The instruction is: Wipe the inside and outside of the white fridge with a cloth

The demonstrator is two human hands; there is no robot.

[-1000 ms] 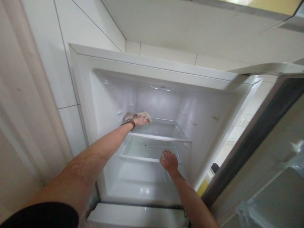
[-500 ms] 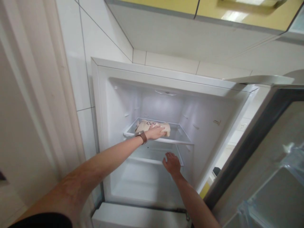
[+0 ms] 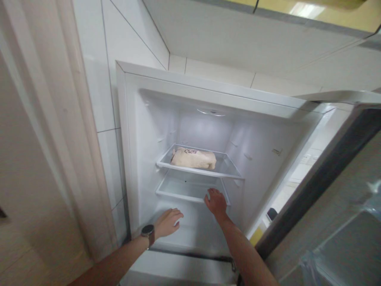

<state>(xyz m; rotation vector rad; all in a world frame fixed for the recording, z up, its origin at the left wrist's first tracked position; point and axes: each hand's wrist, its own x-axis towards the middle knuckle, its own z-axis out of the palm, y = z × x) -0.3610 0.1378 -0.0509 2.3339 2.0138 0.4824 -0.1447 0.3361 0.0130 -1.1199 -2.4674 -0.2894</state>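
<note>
A beige cloth bundle (image 3: 193,158) with dark printing lies on the upper glass shelf (image 3: 229,165) of an open refrigerator (image 3: 131,151). My left hand (image 3: 169,222), with a watch (image 3: 148,231) on its wrist, is in front of the lower part of the compartment, apart from the bundle. Its fingers are loosely bent and apart, with nothing in them. My right hand (image 3: 216,201) is by the front edge of the lower glass shelf (image 3: 178,188), fingers spread and slightly curled, holding nothing. Whether it touches that shelf edge I cannot tell.
On the right the refrigerator door (image 3: 321,190) stands swung out, with clear plastic racks inside it. Yellow cabinets (image 3: 327,14) hang overhead. A pale door frame (image 3: 59,119) and white wall tiles (image 3: 104,107) border the left side.
My left hand has let go of the cloth bundle and drawn down and back toward me. The bundle stays on the upper shelf. My right hand has hardly moved.
</note>
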